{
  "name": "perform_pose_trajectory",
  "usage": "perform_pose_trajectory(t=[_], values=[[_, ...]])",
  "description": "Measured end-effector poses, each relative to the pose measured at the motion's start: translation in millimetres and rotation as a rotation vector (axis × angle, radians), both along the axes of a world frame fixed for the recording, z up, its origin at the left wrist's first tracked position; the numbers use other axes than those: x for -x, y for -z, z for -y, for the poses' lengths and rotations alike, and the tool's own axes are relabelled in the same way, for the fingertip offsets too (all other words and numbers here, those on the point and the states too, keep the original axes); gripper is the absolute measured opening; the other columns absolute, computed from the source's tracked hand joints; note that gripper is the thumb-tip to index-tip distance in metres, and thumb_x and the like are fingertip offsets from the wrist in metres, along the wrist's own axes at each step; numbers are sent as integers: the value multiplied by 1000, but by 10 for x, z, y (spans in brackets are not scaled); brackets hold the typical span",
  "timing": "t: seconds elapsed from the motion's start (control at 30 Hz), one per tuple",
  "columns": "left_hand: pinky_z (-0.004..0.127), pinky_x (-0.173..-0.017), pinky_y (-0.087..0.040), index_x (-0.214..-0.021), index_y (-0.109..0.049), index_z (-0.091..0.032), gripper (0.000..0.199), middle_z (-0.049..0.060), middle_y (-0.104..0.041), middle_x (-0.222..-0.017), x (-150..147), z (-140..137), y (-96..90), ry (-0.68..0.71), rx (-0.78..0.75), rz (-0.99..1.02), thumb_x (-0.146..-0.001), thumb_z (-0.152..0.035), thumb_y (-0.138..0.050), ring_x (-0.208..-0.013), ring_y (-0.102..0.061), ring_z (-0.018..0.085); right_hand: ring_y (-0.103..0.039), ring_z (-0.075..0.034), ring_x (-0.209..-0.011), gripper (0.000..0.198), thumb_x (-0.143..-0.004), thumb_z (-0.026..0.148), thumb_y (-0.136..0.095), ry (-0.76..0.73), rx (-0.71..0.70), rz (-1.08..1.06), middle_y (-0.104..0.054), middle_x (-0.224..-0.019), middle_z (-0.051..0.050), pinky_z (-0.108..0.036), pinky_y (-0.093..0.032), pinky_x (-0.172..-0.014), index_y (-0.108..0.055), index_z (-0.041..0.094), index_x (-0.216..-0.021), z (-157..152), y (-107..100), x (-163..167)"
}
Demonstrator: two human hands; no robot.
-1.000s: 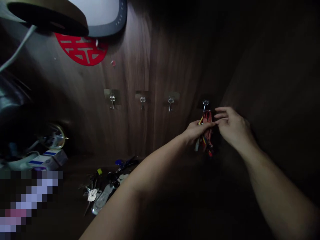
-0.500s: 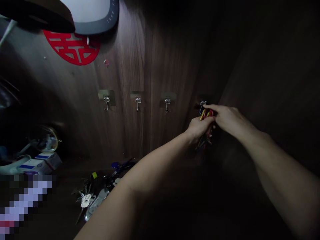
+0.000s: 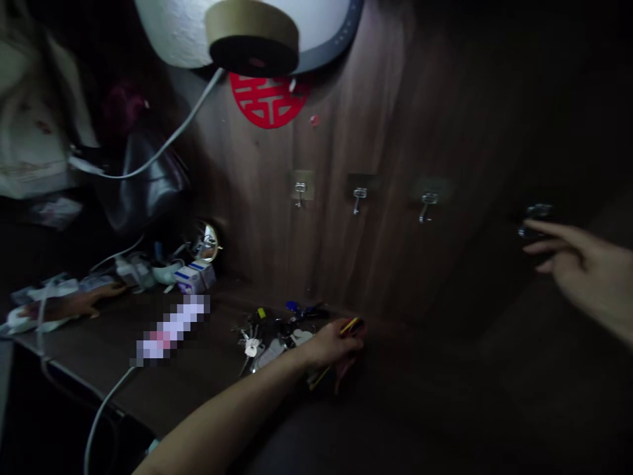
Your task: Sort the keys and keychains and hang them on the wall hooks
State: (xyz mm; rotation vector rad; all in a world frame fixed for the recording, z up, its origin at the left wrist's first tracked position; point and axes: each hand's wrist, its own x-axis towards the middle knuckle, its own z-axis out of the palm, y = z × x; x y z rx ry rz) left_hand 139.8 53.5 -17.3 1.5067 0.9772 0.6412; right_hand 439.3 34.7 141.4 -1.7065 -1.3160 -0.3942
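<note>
My left hand (image 3: 337, 344) is closed around a dark red and yellow strap-like bundle (image 3: 350, 326), low over the dark wooden surface. Its ends hang below the fingers, too dim to make out fully. Just left of that hand lies a pile of keys (image 3: 251, 347) with white, yellow and blue tags. My right hand (image 3: 576, 254) is held up at the far right, fingers stretched out and holding nothing. Its index fingertip is at or very near the rightmost metal hook (image 3: 538, 211); whether they touch is unclear.
Three more hooks (image 3: 359, 193) sit in a row on the wood panel. Above them are a red paper cutout (image 3: 271, 109) and a tape roll (image 3: 252, 33). Small boxes (image 3: 195, 276), a round mirror (image 3: 210, 243) and a white cable (image 3: 168, 142) are at left, beside a dark bag (image 3: 148, 175).
My view has swung left. My left hand has come down from the rightmost hook toward the keys, carrying the red and yellow bundle. My right hand has stayed by the hook, now apart from the bundle.
</note>
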Motion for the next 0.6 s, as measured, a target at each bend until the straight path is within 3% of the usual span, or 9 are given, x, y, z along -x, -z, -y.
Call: perform_pose_trajectory(t=[0.07, 0.13, 0.23, 0.33, 0.4, 0.47, 0.6], values=[[31, -86, -46, -119, -51, -18, 52, 4, -64, -107, 272, 19, 116, -51, -132, -101, -69, -20, -64, -98, -59, 20, -63, -16, -65, 47, -67, 13, -43, -96, -24, 56, -69, -82, -1, -30, -48, -65, -62, 33, -106, 29, 273, 297], [33, -95, -41, -127, -43, -17, 63, 8, -59, -120, 445, 47, 164, -50, -258, -134, -68, -18, -64, -109, -54, 21, -63, -19, -59, 41, -67, 19, -43, -263, 76, 16, -69, -81, -2, -33, -50, -60, -62, 31, -101, 21, 621, 655], [34, -100, -38, -128, -43, -16, 60, 11, -53, -127, 619, 118, 153, -62, -443, -139, -72, -22, -63, -115, -50, 21, -63, -18, -57, 37, -71, 24, -41, -516, 203, -13, -69, -80, -2, -33, -53, -59, -61, 27, -102, -14, 1170, 1223], [33, -103, -36, -127, -43, -20, 54, 8, -49, -132, 838, 214, 94, -5, -581, -137, -76, -18, -58, -120, -45, 19, -66, -16, -71, 37, -78, 23, -39, -684, 310, 28, -69, -89, -2, -30, -54, -69, -59, 27, -108, 17, 1598, 1704], [30, -102, -36, -124, -47, -23, 48, 4, -52, -129, 1034, 277, 56, 74, -634, -173, -78, -14, -54, -118, -47, 17, -63, -17, -93, 37, -82, 22, -37, -739, 347, 62, -66, -102, -1, -30, -52, -82, -58, 29, -111, 85, 1786, 1931], [30, -100, -37, -117, -54, -23, 37, 3, -58, -121, 1248, 325, 38, 116, -683, -253, -81, -14, -51, -112, -52, 16, -59, -17, -103, 37, -83, 21, -37, -745, 376, 91, -63, -110, -1, -32, -49, -88, -57, 30, -113, 161, 1912, 2077], [33, -102, -32, -103, -62, -23, 23, 2, -65, -110, 1652, 371, 85, 127, -781, -407, -87, -18, -46, -107, -56, 17, -60, -19, -101, 33, -84, 24, -39, -695, 401, 143, -64, -108, -2, -34, -50, -87, -61, 30, -108, 245, 2081, 2167]])
